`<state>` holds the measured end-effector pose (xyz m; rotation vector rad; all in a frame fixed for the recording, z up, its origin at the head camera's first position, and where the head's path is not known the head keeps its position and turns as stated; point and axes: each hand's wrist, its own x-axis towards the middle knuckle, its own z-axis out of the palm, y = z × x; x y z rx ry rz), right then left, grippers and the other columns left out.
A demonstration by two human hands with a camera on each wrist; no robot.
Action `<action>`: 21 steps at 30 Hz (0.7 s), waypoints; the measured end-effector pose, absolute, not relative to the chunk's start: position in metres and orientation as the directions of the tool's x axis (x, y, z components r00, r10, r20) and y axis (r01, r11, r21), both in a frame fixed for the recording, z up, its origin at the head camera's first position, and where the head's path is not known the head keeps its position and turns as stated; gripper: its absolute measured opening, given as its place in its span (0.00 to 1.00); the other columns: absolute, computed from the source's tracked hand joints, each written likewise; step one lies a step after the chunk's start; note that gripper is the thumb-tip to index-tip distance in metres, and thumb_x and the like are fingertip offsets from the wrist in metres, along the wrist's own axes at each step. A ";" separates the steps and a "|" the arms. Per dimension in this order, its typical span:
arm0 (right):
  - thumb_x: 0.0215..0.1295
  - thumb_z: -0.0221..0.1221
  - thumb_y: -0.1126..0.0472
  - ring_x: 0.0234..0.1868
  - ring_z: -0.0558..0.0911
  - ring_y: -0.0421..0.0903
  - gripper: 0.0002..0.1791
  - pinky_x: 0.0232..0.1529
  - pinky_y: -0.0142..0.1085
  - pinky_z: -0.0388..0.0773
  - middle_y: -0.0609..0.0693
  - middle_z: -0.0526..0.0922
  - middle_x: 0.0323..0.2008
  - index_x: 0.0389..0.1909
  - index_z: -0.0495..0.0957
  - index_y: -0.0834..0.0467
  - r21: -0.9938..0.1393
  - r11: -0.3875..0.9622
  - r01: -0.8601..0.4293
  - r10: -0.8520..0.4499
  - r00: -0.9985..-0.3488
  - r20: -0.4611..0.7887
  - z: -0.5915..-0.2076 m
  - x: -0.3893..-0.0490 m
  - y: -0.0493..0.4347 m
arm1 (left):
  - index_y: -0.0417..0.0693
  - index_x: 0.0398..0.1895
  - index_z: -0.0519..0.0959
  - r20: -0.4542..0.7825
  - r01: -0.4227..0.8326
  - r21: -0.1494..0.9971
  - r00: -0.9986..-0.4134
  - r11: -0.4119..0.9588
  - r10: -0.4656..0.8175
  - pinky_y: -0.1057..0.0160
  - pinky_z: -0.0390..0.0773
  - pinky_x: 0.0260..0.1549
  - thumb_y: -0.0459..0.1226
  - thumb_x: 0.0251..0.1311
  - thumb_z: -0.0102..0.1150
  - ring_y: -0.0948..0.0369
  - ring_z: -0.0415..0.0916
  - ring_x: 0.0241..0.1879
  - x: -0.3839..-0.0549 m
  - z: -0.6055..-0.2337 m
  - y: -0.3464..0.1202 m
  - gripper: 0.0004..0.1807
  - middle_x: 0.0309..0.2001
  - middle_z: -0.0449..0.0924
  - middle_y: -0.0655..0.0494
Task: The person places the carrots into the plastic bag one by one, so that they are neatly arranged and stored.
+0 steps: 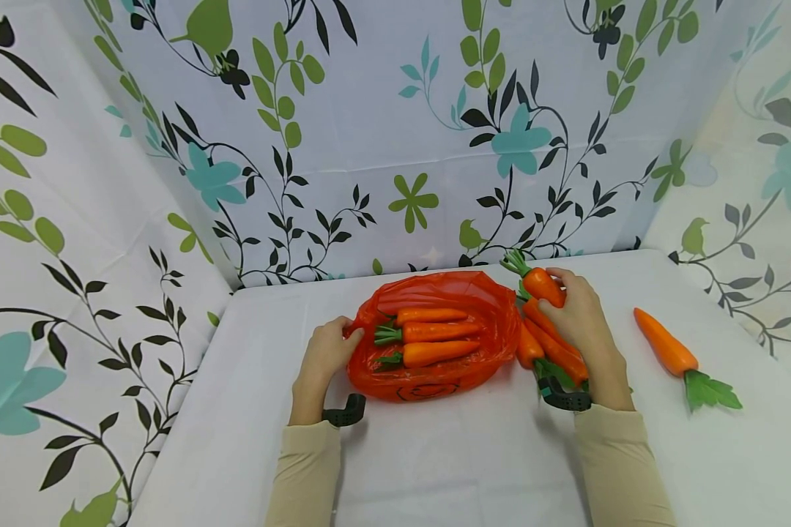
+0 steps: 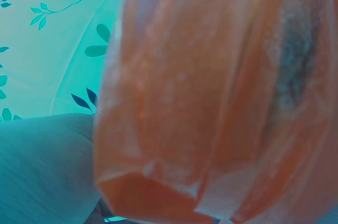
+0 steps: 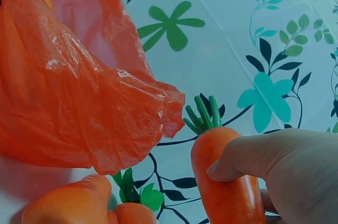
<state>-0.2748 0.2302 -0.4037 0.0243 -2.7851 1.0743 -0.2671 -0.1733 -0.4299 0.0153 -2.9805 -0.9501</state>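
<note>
Step in hand, prob.: moving carrots one at a time btw bag (image 1: 455, 287) & surface (image 1: 409, 465); can't tell from one moment if it's in or out. Bag lies mouth up & open w/ three inner carrots (image 1: 436, 331) side by side, stalks toward bag's L. L grip (image 1: 326, 351) is at bag's L rim, thumb & fingers closed on the film, prob. to steady it/hold the mouth wide; L wrist view mostly film, so exact hold unclear. R grip (image 1: 584, 313) is off bag's far R corner, pinching held carrot (image 1: 544, 284) by its body, thumb on near side, only as wide as the carrot. Its stalks point up, just beside bag's corner; contact unclear. Pile (image 1: 563, 360) of other carrots sits right by bag's R side, partly under R grip & wrist; count n/a, some hidden. Lone carrot (image 1: 666, 342) is well apart, farther R of bag, leaf end toward the person. Next move, my read: if going in, R grip needs to lift held carrot over bag's R rim, stalks clear of film, & lay it alongside inner carrots w/ L grip keeping mouth wide; if out, set down R of bag & let go.
</note>
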 end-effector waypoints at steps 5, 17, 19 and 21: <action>0.69 0.55 0.62 0.64 0.67 0.66 0.35 0.63 0.64 0.71 0.69 0.67 0.66 0.75 0.57 0.61 -0.664 0.743 -0.085 0.036 -0.985 0.166 -0.403 -0.274 0.230 | 0.38 0.56 0.78 0.010 -0.007 0.582 -1.000 0.813 -0.015 0.48 0.83 0.51 0.45 0.70 0.54 0.49 0.81 0.46 -0.267 -0.430 -0.173 0.21 0.51 0.85 0.42; 0.68 0.55 0.62 0.62 0.68 0.65 0.35 0.60 0.63 0.74 0.67 0.68 0.65 0.75 0.59 0.60 -0.655 0.741 -0.147 0.010 -0.973 0.230 -0.391 -0.268 0.220 | 0.38 0.56 0.79 0.017 -0.002 0.579 -1.000 0.815 -0.015 0.48 0.83 0.50 0.45 0.70 0.54 0.49 0.82 0.46 -0.266 -0.430 -0.173 0.21 0.50 0.85 0.42; 0.68 0.55 0.63 0.62 0.68 0.65 0.34 0.59 0.63 0.75 0.67 0.69 0.65 0.74 0.59 0.59 -0.652 0.740 -0.167 0.005 -0.967 0.253 -0.389 -0.267 0.216 | 0.38 0.56 0.79 0.021 -0.001 0.577 -1.000 0.817 -0.015 0.49 0.83 0.49 0.45 0.70 0.54 0.50 0.81 0.45 -0.266 -0.430 -0.172 0.21 0.50 0.85 0.42; 0.67 0.56 0.63 0.62 0.68 0.64 0.34 0.59 0.62 0.76 0.66 0.69 0.65 0.74 0.60 0.58 -0.650 0.737 -0.185 -0.006 -0.964 0.268 -0.387 -0.266 0.212 | 0.38 0.55 0.79 0.024 0.000 0.574 -1.000 0.819 -0.016 0.49 0.83 0.48 0.45 0.70 0.54 0.50 0.81 0.45 -0.267 -0.430 -0.172 0.21 0.49 0.85 0.42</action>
